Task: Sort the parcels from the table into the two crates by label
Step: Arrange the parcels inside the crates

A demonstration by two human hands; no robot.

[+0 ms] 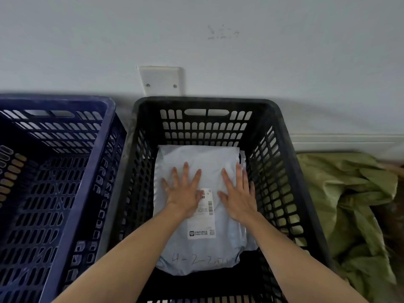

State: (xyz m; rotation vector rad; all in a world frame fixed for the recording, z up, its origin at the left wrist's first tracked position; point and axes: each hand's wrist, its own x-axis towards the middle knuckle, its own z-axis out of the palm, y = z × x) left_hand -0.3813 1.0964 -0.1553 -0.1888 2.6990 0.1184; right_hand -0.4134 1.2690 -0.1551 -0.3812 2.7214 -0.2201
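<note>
The black slotted plastic crate (290,171) is open above; its walls hem the pale grey plastic mailer parcel (203,248) closely at both sides, leaving bare floor at the near end.

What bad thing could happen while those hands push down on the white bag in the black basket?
1. The left hand and right hand lie flat on the white parcel in the black crate. Pushing hard might squash whatever is inside.
2. The left hand covers part of the label, so a sorting mistake could go unnoticed.
3. The right hand is near the crate's holed wall, where fingers might catch.
</note>
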